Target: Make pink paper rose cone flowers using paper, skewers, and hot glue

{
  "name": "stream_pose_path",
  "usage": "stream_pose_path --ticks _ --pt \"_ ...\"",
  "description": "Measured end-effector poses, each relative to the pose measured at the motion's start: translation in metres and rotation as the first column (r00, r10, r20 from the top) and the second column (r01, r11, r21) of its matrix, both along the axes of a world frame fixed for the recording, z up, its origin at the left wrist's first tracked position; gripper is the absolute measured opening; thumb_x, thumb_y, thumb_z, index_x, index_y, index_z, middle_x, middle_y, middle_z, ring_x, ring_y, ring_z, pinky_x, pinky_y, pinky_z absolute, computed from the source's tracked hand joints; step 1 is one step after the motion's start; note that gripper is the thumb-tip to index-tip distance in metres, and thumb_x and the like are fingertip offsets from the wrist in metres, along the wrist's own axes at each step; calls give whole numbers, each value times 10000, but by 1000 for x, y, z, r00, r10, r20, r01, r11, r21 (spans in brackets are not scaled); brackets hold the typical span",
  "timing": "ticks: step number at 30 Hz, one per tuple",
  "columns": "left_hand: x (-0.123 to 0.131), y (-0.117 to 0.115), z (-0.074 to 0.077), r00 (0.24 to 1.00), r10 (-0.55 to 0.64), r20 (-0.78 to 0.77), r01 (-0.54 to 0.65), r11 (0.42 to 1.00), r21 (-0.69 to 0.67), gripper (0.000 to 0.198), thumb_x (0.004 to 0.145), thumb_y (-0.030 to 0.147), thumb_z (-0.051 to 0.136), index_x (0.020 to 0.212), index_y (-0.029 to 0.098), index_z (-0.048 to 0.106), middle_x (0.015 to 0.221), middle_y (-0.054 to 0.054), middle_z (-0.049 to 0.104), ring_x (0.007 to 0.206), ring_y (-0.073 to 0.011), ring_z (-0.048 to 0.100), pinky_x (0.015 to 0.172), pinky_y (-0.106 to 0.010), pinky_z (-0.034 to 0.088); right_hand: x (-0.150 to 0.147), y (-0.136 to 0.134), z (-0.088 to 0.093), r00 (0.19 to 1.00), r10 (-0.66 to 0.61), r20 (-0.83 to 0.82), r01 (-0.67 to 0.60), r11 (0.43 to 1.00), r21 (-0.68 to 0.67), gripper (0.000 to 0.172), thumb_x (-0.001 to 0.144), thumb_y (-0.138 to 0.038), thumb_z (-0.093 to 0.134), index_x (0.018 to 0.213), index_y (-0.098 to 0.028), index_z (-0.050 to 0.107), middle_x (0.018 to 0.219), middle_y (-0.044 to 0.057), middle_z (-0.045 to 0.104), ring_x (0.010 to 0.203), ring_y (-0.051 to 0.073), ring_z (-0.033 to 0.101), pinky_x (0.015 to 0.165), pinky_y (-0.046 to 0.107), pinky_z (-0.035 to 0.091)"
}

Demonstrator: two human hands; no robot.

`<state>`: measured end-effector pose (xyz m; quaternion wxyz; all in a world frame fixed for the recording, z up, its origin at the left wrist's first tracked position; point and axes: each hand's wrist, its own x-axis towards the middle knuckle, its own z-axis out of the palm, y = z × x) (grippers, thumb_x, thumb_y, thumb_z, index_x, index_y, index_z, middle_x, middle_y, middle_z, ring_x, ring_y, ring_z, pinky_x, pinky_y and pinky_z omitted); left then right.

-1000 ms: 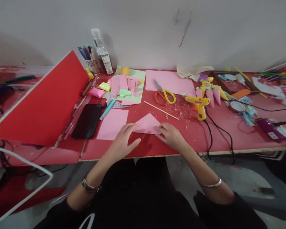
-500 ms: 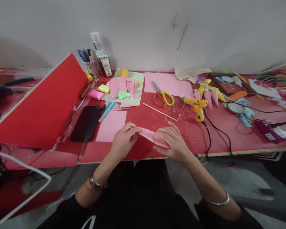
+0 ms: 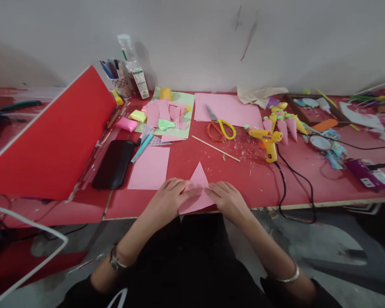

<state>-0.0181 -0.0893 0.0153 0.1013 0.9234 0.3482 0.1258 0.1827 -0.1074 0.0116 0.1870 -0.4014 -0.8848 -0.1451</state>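
Note:
A triangular pink paper (image 3: 199,175) lies at the table's front edge with its point facing the wall. My left hand (image 3: 170,197) is on its left side, fingers together and pressed onto the sheet. Along the right edge, my right hand (image 3: 230,202) grips the paper with bent fingers; its thumb is hidden. Just beyond the tip lies a thin wooden stick (image 3: 215,148). A flat pink sheet (image 3: 149,169) is on the table to the left of the hands.
Scissors (image 3: 220,126) lie behind the stick. A yellow glue gun (image 3: 268,143) with a black cord stands to the right, near small pink carrot shapes (image 3: 282,127). On the left are a black phone (image 3: 114,164), a teal cutter (image 3: 142,147) and a leaning red board (image 3: 57,145).
The pink paper was held up edge-on between both hands; now it rests lower with its triangular face showing. My hands have moved down to its sides.

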Motion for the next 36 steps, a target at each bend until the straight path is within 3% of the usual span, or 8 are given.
stream_pose_path --ticks 5,9,13,20,26,29,33,36 --pt "-5 -6 1 996 -33 -86 39 996 78 269 850 132 419 1088 180 535 979 -45 622 862 -166 552 727 -296 426 0 -2 -3 997 25 -68 -40 972 -233 184 770 -113 484 877 -140 631 892 96 636 790 177 537 703 289 439" --pt "-8 -5 -4 999 -39 -26 41 994 100 216 824 192 492 1029 188 562 925 -17 641 791 -158 567 668 -278 409 2 2 -7 970 70 -232 -151 924 -351 142 760 -167 524 826 -194 647 900 67 633 804 164 541 696 285 447" --pt "-10 0 -11 996 -57 64 46 985 167 181 863 219 427 949 195 585 800 11 649 689 -126 564 605 -251 380 2 9 -13 934 40 -356 -194 893 -407 135 789 -217 521 744 -192 646 821 46 626 743 138 539 670 263 440" --pt "-8 3 -20 988 90 126 -118 965 235 422 892 369 304 638 154 562 542 6 565 497 -108 501 508 -246 327 -7 15 -17 931 -87 -355 -79 900 -429 232 806 -294 498 647 -146 578 744 59 597 668 142 503 622 265 417" --pt "-5 0 -20 964 258 72 -267 945 189 465 892 401 268 591 159 528 494 -10 548 467 -125 504 476 -250 327 -12 16 -16 950 -174 -259 56 911 -409 273 820 -320 466 606 -159 516 683 50 552 634 148 468 597 258 395" --pt "-4 0 -19 954 300 25 -300 945 126 379 888 372 308 708 158 564 590 -25 606 511 -139 541 470 -245 353 -15 15 -17 954 -205 -219 103 910 -403 276 831 -321 447 612 -166 511 673 43 541 626 150 456 594 262 383" --pt "-8 0 -19 952 301 54 -305 947 103 281 876 289 368 1075 143 503 902 -84 626 696 -151 586 548 -236 432 -18 13 -19 954 -233 -190 145 910 -389 247 838 -306 435 653 -169 526 696 45 543 644 155 450 608 267 375" --pt "-13 2 -15 986 168 19 -169 966 196 314 859 167 384 1157 224 466 1075 -92 558 849 -164 561 695 -270 447 -17 13 -20 957 -234 -173 151 907 -392 195 823 -279 462 677 -171 534 719 45 546 664 159 453 615 265 372"
